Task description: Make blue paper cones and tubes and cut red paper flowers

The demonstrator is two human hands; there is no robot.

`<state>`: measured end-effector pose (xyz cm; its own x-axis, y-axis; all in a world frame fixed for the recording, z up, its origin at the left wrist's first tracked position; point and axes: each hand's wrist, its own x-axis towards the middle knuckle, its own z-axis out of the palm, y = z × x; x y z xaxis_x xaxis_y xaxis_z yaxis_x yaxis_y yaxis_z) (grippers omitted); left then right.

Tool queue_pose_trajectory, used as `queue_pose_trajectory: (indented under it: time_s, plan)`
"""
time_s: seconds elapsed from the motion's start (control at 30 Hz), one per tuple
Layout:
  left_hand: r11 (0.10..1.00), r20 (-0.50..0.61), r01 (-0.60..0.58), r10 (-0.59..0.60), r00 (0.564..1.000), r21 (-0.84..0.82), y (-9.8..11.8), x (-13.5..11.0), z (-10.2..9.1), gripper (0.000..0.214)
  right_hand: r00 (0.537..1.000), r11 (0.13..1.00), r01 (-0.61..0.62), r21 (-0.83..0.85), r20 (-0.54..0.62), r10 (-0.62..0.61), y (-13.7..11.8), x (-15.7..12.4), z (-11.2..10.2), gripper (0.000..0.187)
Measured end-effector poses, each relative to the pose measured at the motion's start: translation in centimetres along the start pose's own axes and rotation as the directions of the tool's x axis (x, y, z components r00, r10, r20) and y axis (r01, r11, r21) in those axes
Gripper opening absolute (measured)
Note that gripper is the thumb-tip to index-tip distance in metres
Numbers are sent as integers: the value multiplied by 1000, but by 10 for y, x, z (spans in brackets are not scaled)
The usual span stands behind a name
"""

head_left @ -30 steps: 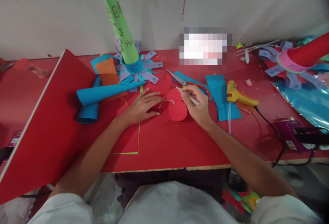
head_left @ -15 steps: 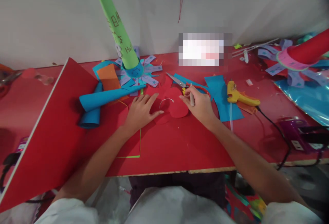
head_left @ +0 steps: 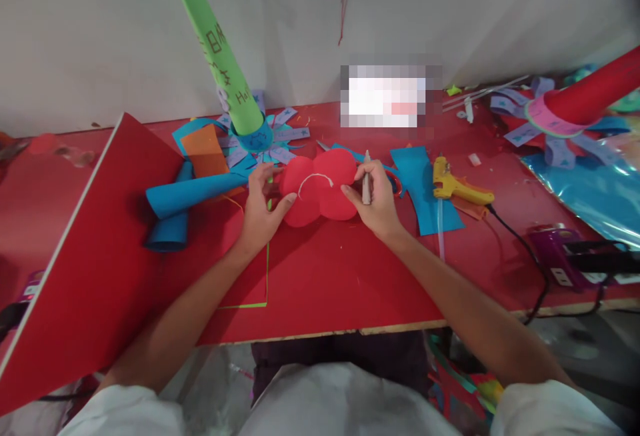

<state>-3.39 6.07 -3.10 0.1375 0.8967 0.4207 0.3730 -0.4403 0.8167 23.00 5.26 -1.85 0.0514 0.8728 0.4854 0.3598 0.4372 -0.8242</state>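
Observation:
A red flower-shaped cut-out [head_left: 306, 208] with rounded lobes is held up slightly above the red table, a white curved line drawn across its middle. My left hand [head_left: 261, 213] grips its left edge, thumb in front and fingers behind. At the opposite edge, my right hand [head_left: 379, 204] pinches the cut-out between thumb and fingers. That same hand also keeps a whitish pen [head_left: 367, 188] upright between its fingers. Behind the cut-out lie scissors, mostly hidden, with one orange-red handle [head_left: 397, 185] showing beside my right hand.
Blue rolled cones [head_left: 195, 195] and a leaning red board [head_left: 95, 269] are on the left. A green paper tower [head_left: 220, 56] stands behind. To the right are blue scraps [head_left: 425, 199], a yellow glue gun [head_left: 460, 189] with its cord, and a purple power strip [head_left: 557, 256].
The red cut-out has been lifted off the table and tilted towards me. My left hand has closed on its left edge, and my right hand now grips its right edge, pen still held.

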Motion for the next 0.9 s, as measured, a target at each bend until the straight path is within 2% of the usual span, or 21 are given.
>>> queue_pose_trajectory:
  time_s: [0.13,0.27,0.3,0.43,0.5,0.57,0.67,0.77,0.83,0.9]
  plan:
    - [984,13,98,-98,995,-149,-4,-2,10,90,999,999,-25,-24,20,26,2,2,-2,33]
    - [987,-34,92,-97,995,-131,-4,1,7,82,994,977,19,-211,108,4,2,-2,-8,12]
    - [992,-76,78,-85,993,-94,-5,3,5,76,987,960,56,-276,158,-12,3,-4,-9,14]
    - [1000,-286,28,-24,958,8,-6,10,-8,51,938,892,169,-418,345,-16,7,-7,-8,44]
    - [1000,-372,2,7,928,25,-6,13,-13,44,923,873,197,-447,385,-12,8,-8,-5,54]
    - [999,-410,-30,33,911,14,-7,14,-14,42,929,865,202,-459,371,-20,7,-9,-2,56]
    - [998,-366,-33,9,930,-61,-9,15,-12,42,961,892,154,-424,273,-37,2,-10,1,45]
    - [981,-257,48,-96,962,-187,-13,15,-8,41,981,929,107,-354,189,-42,-6,-12,3,34]
    - [945,-185,110,-173,967,-309,-14,15,-7,39,984,955,61,-289,179,-8,-10,-13,3,34]
    - [890,-126,161,-235,964,-427,-13,15,-6,38,973,978,-8,-210,223,56,-13,-14,3,38]
